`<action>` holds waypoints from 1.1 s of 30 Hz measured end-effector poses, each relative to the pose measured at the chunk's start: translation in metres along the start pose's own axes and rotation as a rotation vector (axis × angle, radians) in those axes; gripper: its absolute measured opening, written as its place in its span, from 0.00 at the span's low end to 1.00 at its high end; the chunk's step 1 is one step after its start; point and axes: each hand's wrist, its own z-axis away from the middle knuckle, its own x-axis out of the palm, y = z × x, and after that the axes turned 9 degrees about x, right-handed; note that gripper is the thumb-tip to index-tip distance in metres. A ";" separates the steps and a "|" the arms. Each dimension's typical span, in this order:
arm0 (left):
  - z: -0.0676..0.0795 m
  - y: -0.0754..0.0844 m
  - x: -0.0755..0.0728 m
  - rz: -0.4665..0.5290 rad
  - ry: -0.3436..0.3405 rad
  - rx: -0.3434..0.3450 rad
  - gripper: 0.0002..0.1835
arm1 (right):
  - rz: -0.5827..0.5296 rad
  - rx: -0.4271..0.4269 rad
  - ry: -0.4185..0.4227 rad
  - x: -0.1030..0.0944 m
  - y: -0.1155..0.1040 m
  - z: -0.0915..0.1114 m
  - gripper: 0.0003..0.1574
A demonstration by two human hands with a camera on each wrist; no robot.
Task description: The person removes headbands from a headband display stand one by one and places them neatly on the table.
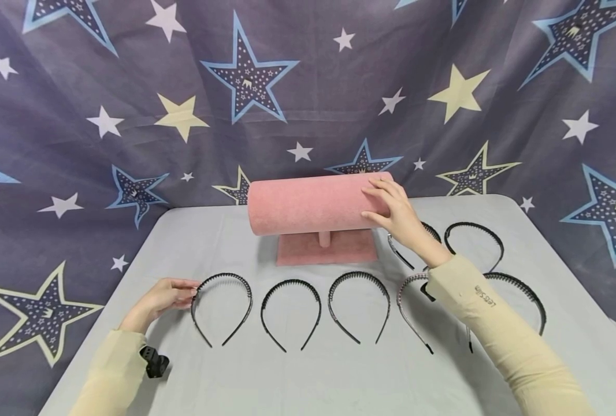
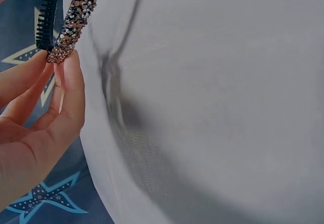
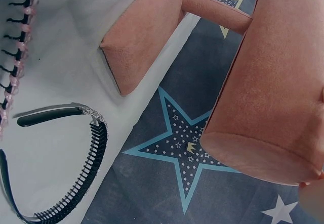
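At the left end of the front row, my left hand (image 1: pixel 163 297) pinches a black toothed headband (image 1: pixel 240 281) by one side, between thumb and fingertips. Close up in the left wrist view, that headband shows a band of copper and silver sequins (image 2: pixel 75 24) just above the fingertips. My right hand (image 1: pixel 396 211) holds the right end of a pink velvety headband stand (image 1: pixel 303 203), fingers over the top of its roll and thumb on the front. The roll lies level on a short post above a flat base (image 1: pixel 297 249). Only bits of the right fingers show in the right wrist view.
Right of the held headband lie two black headbands (image 1: pixel 293 282) (image 1: pixel 359 274) and a pinkish beaded one (image 1: pixel 409 323). Several more, including a black headband (image 1: pixel 474 225), lie around and under the right forearm. The grey-white table (image 1: pixel 308 381) ends at a star-printed curtain (image 1: pixel 308 86).
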 end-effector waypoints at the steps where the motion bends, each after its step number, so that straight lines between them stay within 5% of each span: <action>1: 0.000 0.000 0.000 0.000 -0.003 0.002 0.22 | 0.001 0.000 -0.001 0.000 0.000 0.000 0.31; 33: -0.005 -0.010 0.010 -0.081 0.063 -0.061 0.20 | -0.001 -0.019 0.005 0.001 0.001 0.000 0.31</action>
